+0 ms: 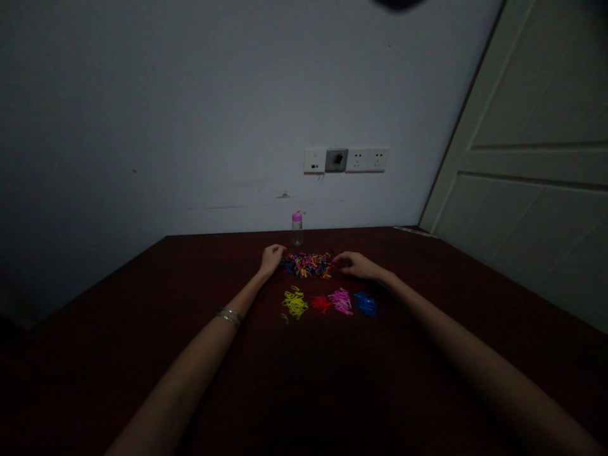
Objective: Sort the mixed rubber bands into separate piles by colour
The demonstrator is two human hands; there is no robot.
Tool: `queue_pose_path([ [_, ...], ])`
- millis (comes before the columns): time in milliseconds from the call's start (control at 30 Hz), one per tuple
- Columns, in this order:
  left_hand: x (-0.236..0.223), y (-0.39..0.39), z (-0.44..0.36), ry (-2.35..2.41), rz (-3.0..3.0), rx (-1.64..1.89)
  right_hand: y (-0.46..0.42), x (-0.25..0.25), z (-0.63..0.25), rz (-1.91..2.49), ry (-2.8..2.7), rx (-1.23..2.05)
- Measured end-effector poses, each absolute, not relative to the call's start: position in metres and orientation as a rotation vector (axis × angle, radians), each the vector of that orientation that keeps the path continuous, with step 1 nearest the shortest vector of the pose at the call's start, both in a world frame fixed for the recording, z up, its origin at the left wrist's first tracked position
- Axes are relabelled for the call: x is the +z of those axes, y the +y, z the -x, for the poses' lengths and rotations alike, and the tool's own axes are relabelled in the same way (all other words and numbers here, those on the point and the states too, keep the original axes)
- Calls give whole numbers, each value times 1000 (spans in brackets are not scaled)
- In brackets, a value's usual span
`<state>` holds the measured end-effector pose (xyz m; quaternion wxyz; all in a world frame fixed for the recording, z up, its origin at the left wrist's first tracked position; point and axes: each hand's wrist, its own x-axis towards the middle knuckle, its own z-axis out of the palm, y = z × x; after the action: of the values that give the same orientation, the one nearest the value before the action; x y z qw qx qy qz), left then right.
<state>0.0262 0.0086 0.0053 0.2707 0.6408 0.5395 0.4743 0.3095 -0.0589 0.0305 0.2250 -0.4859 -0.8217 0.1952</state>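
A mixed heap of small coloured loops that look like rubber bands [308, 265] lies on the dark table between my hands. My left hand [272, 258] rests at the heap's left edge with its fingers curled in; whether a band is in them is hidden. At the right edge, my right hand [357, 265] is loosely bent, its thumb and fingers apart and the tips near the bands. Nearer to me are sorted piles in a row: yellow bands [295, 304], red bands [322, 304], pink bands [342, 301] and blue bands [365, 304].
Behind the heap stands a clear bottle [297, 235] with a pink lid, close to the wall. Wall sockets [363, 160] are above the table [304, 386]. A pale panelled door [532, 171] borders the right side. The light is dim.
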Motion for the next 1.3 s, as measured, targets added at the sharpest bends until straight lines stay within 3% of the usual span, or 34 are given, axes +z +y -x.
queue_pose_path([
  [600,5,9,-28,1404,-1708,1304,-54,17,-307,1243,-2314,230],
  [1067,6,9,-26,1337,-1641,1326,-59,30,-311,1182,-2036,508],
  [1300,11,11,-25,1301,-1799,1238,-88,50,-277,1014,-2248,762],
])
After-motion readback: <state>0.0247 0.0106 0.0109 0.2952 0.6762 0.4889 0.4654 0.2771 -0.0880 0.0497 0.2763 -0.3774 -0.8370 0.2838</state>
